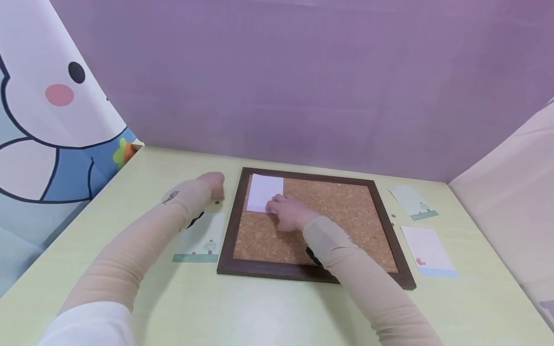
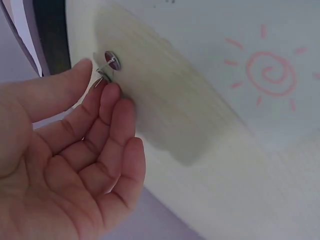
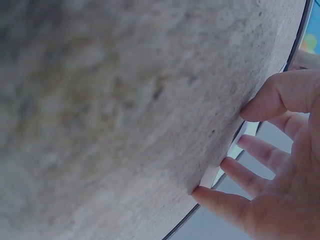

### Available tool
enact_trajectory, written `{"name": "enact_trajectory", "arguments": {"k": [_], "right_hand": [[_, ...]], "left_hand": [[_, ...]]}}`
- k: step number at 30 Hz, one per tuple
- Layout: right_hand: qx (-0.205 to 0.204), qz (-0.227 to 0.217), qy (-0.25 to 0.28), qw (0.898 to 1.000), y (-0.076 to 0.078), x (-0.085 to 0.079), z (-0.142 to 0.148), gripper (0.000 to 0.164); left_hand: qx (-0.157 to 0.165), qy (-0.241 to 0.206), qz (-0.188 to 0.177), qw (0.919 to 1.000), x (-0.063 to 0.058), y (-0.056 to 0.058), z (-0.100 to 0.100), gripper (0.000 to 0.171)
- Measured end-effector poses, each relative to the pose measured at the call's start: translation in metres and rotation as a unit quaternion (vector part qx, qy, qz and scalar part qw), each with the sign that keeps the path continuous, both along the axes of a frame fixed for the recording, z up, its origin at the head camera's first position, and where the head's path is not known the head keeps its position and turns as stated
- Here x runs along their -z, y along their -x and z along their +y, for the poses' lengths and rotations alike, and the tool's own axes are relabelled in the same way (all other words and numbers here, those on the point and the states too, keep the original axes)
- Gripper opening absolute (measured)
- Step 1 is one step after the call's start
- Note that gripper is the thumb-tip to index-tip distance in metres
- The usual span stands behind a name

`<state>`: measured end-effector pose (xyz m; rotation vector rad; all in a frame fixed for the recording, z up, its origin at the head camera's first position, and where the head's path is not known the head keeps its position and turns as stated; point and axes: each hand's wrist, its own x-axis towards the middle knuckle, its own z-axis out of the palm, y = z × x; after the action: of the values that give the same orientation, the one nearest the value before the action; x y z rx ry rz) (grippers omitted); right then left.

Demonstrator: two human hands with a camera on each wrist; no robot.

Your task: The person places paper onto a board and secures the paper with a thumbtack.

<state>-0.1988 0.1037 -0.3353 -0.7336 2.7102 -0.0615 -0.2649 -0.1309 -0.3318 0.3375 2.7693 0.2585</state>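
My left hand [image 1: 212,185] is over the table left of the cork board [image 1: 316,226]. In the left wrist view, two metal thumbtacks [image 2: 114,60] lie at its fingertips, with a gap between thumb and index finger. My right hand [image 1: 292,211] rests on the board, its spread fingertips touching the lower right part of a white paper card [image 1: 265,190] with a pale lavender lower strip. That card lies flat in the board's upper left corner. The right wrist view shows the right fingers [image 3: 215,195] slightly bent against the card and cork.
A card with a green strip [image 1: 201,235] lies left of the board, partly under the left forearm. On the right are another green-striped card [image 1: 413,202] and a blue-striped card [image 1: 428,252]. Small tacks [image 1: 393,216] sit beside the frame's right edge. A purple curtain [image 1: 277,86] hangs behind.
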Motion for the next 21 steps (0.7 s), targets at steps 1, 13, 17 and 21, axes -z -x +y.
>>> {"name": "enact_trajectory", "arguments": {"k": [1, 13, 17, 21], "right_hand": [[0.001, 0.0, 0.0, 1.0, 0.0, 0.0, 0.0, 0.054], [-0.001, 0.003, 0.004, 1.0, -0.001, 0.0, -0.002, 0.053], [0.0, 0.003, 0.006, 1.0, -0.001, 0.0, -0.002, 0.053], [0.001, 0.003, 0.007, 1.0, 0.0, 0.001, -0.002, 0.052]], "left_hand": [[0.001, 0.002, 0.0, 1.0, 0.0, 0.0, 0.001, 0.028], [0.0, -0.004, -0.001, 1.0, 0.0, -0.002, 0.006, 0.014], [-0.002, -0.013, -0.013, 0.9998, -0.008, -0.008, 0.007, 0.013], [0.01, -0.007, -0.009, 0.9999, -0.012, -0.013, 0.006, 0.014]]}}
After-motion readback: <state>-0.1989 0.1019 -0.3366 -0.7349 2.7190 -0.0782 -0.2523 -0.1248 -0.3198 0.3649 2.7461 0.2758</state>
